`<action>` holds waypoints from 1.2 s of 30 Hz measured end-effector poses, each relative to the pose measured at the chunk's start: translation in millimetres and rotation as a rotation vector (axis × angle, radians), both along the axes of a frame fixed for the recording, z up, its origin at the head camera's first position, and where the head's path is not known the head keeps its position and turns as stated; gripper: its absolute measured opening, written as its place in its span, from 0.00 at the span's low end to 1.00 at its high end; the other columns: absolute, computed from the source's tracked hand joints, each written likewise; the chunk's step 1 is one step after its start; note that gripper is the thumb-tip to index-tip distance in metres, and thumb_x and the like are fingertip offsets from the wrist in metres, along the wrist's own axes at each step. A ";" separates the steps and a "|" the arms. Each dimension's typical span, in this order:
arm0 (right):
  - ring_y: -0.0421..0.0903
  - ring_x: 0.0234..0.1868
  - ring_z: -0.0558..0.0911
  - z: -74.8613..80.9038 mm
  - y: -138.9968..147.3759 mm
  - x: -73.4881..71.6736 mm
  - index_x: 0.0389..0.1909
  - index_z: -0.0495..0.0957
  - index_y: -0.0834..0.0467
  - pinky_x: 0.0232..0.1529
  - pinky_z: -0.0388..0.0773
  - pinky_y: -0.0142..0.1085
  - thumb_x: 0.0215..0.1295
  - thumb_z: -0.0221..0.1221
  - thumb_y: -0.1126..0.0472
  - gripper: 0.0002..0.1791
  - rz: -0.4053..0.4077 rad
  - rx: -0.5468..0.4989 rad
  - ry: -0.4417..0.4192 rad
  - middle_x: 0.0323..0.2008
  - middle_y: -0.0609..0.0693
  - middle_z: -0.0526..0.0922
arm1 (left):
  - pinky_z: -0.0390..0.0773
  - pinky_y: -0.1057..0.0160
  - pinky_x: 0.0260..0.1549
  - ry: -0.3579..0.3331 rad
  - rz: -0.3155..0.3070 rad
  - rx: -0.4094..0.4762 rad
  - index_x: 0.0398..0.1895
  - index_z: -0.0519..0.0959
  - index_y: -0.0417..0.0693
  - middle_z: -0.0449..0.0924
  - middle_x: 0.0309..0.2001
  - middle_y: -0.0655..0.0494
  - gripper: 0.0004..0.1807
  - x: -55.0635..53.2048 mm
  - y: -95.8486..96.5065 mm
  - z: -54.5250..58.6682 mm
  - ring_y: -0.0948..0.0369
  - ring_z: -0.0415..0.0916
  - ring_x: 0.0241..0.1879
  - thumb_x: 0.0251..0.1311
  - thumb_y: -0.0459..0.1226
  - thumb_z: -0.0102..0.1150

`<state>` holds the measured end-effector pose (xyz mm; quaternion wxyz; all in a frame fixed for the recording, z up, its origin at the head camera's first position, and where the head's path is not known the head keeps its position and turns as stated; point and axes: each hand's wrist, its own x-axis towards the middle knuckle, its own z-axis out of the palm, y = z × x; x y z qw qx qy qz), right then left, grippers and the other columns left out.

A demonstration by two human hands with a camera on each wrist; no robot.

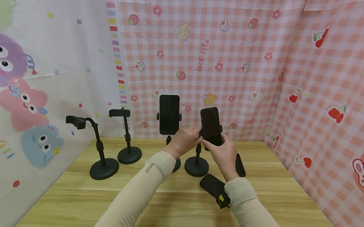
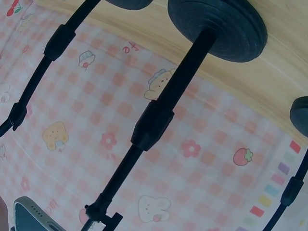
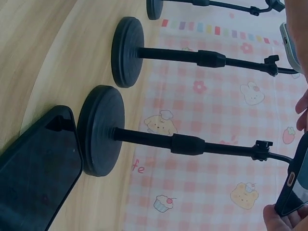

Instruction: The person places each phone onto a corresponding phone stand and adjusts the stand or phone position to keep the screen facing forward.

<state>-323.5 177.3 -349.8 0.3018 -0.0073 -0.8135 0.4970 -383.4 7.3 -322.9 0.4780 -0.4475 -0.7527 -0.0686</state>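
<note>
"Between the left hand (image 1: 183,140) and the right hand (image 1: 224,155), what does your feed give you?"

"From my seat I see the upright phone (image 1: 211,125) there, screen toward the head camera and leaning a little. I read the right hand's fingers as grasping it by its lower end, thumb across the front."

"And the left hand's fingers?"

"They meet the phone's left edge, where the holder is. I can't tell whether they pinch anything; the contact is too hidden for me. Beyond the phone, level with the right hand's fingertips, I make out a bit of the holder (image 1: 221,128)."

"What stands below the fingers?"

"Directly under them, a black stand (image 1: 196,166) with a round base on the tabletop (image 1: 172,213). Nearer me and lower than the right hand's fingers lies a flat phone (image 1: 212,184); to their right, a dark slab (image 1: 240,166), partly behind the wrist."

"Left of the left hand's fingers?"

"Just beside them, I get a mounted phone (image 1: 169,114) clamped upright. Farther left are a short-necked stand (image 1: 129,155) and, well apart from the fingers, a bent-necked stand (image 1: 104,168). Checked cloth (image 1: 250,42) hangs behind everything."
</note>
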 end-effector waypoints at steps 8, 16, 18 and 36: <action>0.50 0.34 0.76 -2.0 -2.0 -4.1 0.45 0.80 0.55 0.33 0.71 0.43 0.48 0.72 0.34 0.33 -0.006 0.038 0.035 0.36 0.52 0.78 | 0.82 0.65 0.30 -0.010 -0.019 0.018 0.40 0.80 0.37 0.83 0.32 0.50 0.13 0.1 -6.0 -0.5 0.61 0.81 0.27 0.56 0.33 0.70; 0.51 0.36 0.77 -0.3 -3.1 -6.2 0.49 0.79 0.57 0.35 0.71 0.43 0.48 0.72 0.35 0.35 -0.032 0.026 0.016 0.39 0.54 0.78 | 0.82 0.67 0.31 0.037 -0.034 0.000 0.42 0.81 0.37 0.84 0.34 0.51 0.14 -0.8 -7.2 0.7 0.62 0.82 0.28 0.56 0.35 0.71; 0.51 0.35 0.78 0.3 -4.2 -7.8 0.48 0.79 0.57 0.33 0.73 0.43 0.49 0.72 0.36 0.35 -0.040 0.037 0.024 0.38 0.53 0.78 | 0.82 0.67 0.32 0.021 -0.025 -0.004 0.42 0.81 0.37 0.84 0.35 0.50 0.14 -0.6 -7.9 1.5 0.62 0.83 0.29 0.57 0.35 0.71; 0.59 0.49 0.73 -0.4 -24.5 -12.5 0.63 0.70 0.68 0.51 0.73 0.54 0.52 0.73 0.42 0.46 -0.119 0.002 0.017 0.52 0.64 0.73 | 0.82 0.63 0.39 -0.529 -0.063 0.246 0.57 0.80 0.37 0.84 0.40 0.48 0.17 8.1 -1.7 0.3 0.59 0.82 0.36 0.68 0.34 0.58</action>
